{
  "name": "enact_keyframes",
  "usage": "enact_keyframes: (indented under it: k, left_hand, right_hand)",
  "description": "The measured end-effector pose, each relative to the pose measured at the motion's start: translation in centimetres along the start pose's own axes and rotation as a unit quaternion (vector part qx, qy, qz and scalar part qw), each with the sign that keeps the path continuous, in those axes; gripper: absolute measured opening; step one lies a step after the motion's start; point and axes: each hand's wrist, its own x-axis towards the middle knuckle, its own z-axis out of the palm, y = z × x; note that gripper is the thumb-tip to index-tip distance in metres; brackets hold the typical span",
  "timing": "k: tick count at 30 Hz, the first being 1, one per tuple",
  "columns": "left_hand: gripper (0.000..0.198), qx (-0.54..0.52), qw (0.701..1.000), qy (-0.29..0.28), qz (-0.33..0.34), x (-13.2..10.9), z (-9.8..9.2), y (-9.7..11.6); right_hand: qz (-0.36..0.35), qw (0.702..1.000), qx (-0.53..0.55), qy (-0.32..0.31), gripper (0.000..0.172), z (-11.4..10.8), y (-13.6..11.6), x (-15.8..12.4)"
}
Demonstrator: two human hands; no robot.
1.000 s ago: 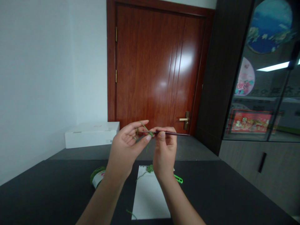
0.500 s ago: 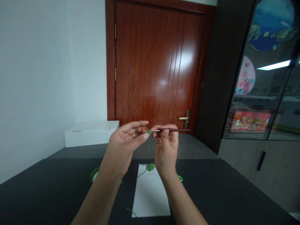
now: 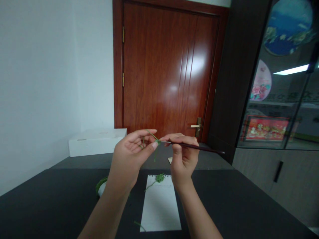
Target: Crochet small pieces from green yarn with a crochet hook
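Between thumb and fingers, my left hand (image 3: pixel 134 146) pinches a small piece of green crochet work (image 3: pixel 158 142). Green yarn (image 3: pixel 151 134) runs taut from the piece over the raised index finger, and a short tail hangs below. My right hand (image 3: pixel 184 154) is closed around a crochet hook (image 3: pixel 196 146) with a dark brown handle and a thin metal shaft. The hook's tip meets the green piece at the left fingertips; exactly how it sits in the stitches is too small to tell. The handle's end slants down to the right.
On the black table (image 3: pixel 219 199) lies a white spiral notepad (image 3: pixel 160 207) bearing a finished-looking green crocheted piece (image 3: pixel 159 178) with a yarn tail. A ball of green yarn (image 3: pixel 101 184) is partly behind my left forearm. A white box (image 3: pixel 97 142) stands at the back left.
My right hand has shifted slightly right and turned, so the hook's handle now tilts down to the right instead of lying level. My left hand has barely moved.
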Motion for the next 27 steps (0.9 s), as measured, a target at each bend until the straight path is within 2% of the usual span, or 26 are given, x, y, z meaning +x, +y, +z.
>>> enact_keyframes:
  k: [4, 10, 17, 27]
  left_hand:
    - [0.028, 0.013, 1.0, 0.001, 0.008, -0.2, 0.2, 0.3]
    - [0.029, 0.019, 0.999, -0.014, 0.023, -0.2, 0.1, 0.2]
    - [0.03, 0.001, 1.0, -0.028, 0.001, -0.1, 0.2, 0.2]
    - [0.029, -0.028, 1.0, 0.005, 0.005, -0.2, 0.4, 0.0]
  right_hand:
    - [-0.04, 0.998, -0.043, -0.016, 0.007, -0.1, 0.1, -0.2]
    - [-0.01, 0.999, 0.014, 0.037, 0.006, 0.5, -0.6, -0.1]
    - [0.091, 0.988, 0.101, 0.075, 0.004, 1.6, -0.6, -0.2]
    - [0.159, 0.967, 0.175, 0.098, 0.005, 2.1, -0.5, -0.3]
